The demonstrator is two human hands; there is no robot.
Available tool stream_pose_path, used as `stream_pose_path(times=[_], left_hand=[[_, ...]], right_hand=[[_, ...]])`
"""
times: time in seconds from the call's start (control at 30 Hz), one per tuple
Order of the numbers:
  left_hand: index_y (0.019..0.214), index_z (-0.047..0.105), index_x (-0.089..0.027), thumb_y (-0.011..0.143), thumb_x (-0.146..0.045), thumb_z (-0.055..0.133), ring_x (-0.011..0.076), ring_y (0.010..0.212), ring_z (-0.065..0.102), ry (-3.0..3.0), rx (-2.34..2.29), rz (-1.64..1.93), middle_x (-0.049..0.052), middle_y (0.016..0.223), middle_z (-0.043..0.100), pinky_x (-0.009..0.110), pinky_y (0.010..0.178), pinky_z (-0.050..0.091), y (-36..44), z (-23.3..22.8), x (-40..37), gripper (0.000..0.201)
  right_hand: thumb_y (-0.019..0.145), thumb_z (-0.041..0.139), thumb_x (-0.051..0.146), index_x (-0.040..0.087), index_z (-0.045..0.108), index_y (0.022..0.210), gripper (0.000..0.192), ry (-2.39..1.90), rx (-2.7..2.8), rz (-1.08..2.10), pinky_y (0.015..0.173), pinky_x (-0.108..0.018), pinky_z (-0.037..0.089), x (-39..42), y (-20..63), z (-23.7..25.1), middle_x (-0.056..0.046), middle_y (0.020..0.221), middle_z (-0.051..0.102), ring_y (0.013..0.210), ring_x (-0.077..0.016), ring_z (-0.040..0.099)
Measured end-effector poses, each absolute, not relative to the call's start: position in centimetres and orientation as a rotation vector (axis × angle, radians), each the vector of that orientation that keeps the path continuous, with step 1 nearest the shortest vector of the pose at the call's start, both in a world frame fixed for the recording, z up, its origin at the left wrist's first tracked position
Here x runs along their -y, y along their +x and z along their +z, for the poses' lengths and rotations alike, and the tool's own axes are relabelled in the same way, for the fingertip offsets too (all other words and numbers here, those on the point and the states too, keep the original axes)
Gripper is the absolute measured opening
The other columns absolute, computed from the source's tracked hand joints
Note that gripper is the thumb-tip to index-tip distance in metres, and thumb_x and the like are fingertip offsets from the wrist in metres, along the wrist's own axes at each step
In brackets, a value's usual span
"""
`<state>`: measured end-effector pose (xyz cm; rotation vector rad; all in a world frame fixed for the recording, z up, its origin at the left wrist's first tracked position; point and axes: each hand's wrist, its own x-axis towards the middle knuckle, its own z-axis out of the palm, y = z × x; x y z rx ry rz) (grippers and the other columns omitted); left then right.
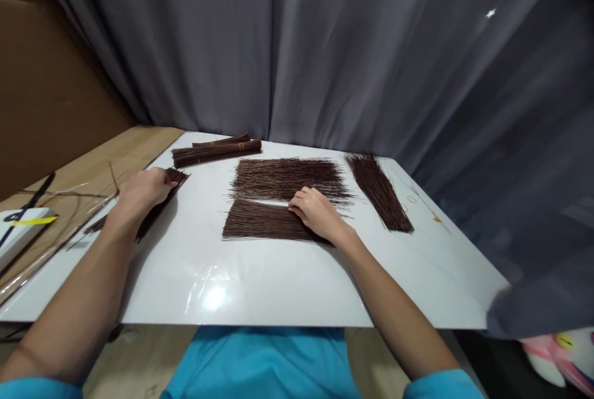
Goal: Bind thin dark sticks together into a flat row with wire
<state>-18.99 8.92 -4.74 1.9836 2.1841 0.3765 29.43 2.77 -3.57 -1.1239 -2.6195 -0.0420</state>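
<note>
On the white board (260,275), taken as landmark: at its left edge the left hand (139,192) grips a stick bundle (158,204); tied bundles (216,150) lie finished at the far edge; at centre the right hand (318,213), fingers curled, presses loose sticks (260,221); more piles (378,188) remain unbundled

Before you: dark brown twig bundles (216,151) bound with thin golden ties, dark brown loose twigs (288,177), a glossy white board (260,275), a plain grey curtain (325,46), your turquoise-blue sleeves (439,386).

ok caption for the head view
Left hand grips a stick bundle; right hand rests on loose brown sticks.
</note>
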Motion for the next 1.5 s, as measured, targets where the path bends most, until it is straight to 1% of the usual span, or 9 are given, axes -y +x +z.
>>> stream_pose_path(times=[0.23,0.47,0.6,0.67,0.77,0.93,1.17,1.37,1.5], left_hand=[[0.115,0.075,-0.010,0.097,-0.058,0.060,0.0237,0.081,0.053,1.902,-2.399,0.279,0.019,0.105,0.074,0.037,0.081,0.040,-18.3,-4.1,-8.6,0.054],[0.117,0.072,-0.006,0.102,-0.055,0.054,0.0196,0.077,0.044,1.918,-2.450,0.339,0.017,0.101,0.072,0.034,0.078,0.036,-18.4,-3.9,-8.6,0.055],[0.117,0.073,-0.007,0.102,-0.052,0.054,0.0199,0.076,0.045,1.986,-2.410,0.427,0.013,0.094,0.071,0.031,0.075,0.036,-18.2,-3.3,-8.6,0.051],[0.118,0.073,-0.009,0.102,-0.052,0.055,0.0205,0.078,0.050,2.060,-2.337,0.467,0.012,0.094,0.071,0.030,0.074,0.036,-17.8,-2.8,-8.7,0.049],[0.120,0.074,-0.014,0.100,-0.051,0.057,0.0222,0.084,0.059,2.201,-2.171,0.518,0.011,0.101,0.075,0.031,0.077,0.040,-16.9,-2.2,-8.9,0.045],[0.119,0.077,-0.017,0.099,-0.050,0.055,0.0274,0.088,0.070,2.388,-1.841,0.689,0.013,0.103,0.080,0.035,0.081,0.047,-14.5,-2.4,-9.1,0.045],[0.113,0.076,-0.024,0.102,-0.049,0.050,0.0294,0.098,0.072,2.513,-1.553,0.627,0.011,0.116,0.080,0.038,0.088,0.051,-10.0,-2.6,-7.6,0.038],[0.106,0.074,-0.024,0.100,-0.034,0.050,0.0273,0.090,0.070,2.597,-1.355,0.636,0.010,0.105,0.077,0.038,0.081,0.051,-6.9,-2.9,-6.2,0.027],[0.110,0.076,-0.027,0.103,-0.036,0.049,0.0287,0.091,0.071,2.605,-1.214,0.633,0.009,0.104,0.076,0.041,0.085,0.053,-5.7,-3.1,-5.6,0.030]], right_hand=[[0.113,0.050,0.027,0.020,0.075,0.103,0.028,-1.126,2.617,-0.119,0.091,-0.040,0.038,-2.2,28.3,-4.2,-0.011,0.103,0.072,0.098,-0.0263,0.058],[0.112,0.048,0.020,0.019,0.073,0.099,0.028,-1.170,2.559,-0.216,0.097,-0.042,0.035,-2.1,27.6,-4.8,-0.012,0.102,0.073,0.097,-0.0273,0.058],[0.112,0.047,0.020,0.020,0.072,0.100,0.027,-1.170,2.557,-0.203,0.099,-0.042,0.034,-2.0,27.9,-3.8,-0.011,0.103,0.074,0.097,-0.0266,0.057],[0.113,0.048,0.023,0.021,0.072,0.103,0.026,-1.128,2.575,-0.155,0.100,-0.041,0.034,-1.9,28.4,-3.0,-0.010,0.106,0.075,0.098,-0.0258,0.058],[0.112,0.053,0.028,0.022,0.073,0.105,0.022,-1.088,2.577,-0.077,0.098,-0.040,0.034,-1.9,29.3,-2.0,-0.007,0.106,0.076,0.099,-0.0247,0.059],[0.110,0.059,0.028,0.022,0.075,0.097,0.022,-1.064,2.632,-0.023,0.095,-0.038,0.035,-1.9,29.5,-2.3,-0.007,0.098,0.074,0.098,-0.0238,0.060],[0.111,0.054,0.024,0.020,0.070,0.098,0.021,-1.111,2.612,-0.094,0.093,-0.037,0.036,-1.7,28.9,-2.6,-0.008,0.102,0.072,0.098,-0.0234,0.059],[0.110,0.058,0.027,0.022,0.072,0.100,0.017,-1.081,2.611,0.038,0.091,-0.035,0.041,-1.8,29.6,-2.6,-0.007,0.104,0.072,0.099,-0.0228,0.061],[0.109,0.059,0.023,0.022,0.073,0.101,0.016,-1.044,2.602,0.132,0.091,-0.035,0.044,-2.0,30.1,-3.0,-0.007,0.103,0.072,0.099,-0.0218,0.064]])
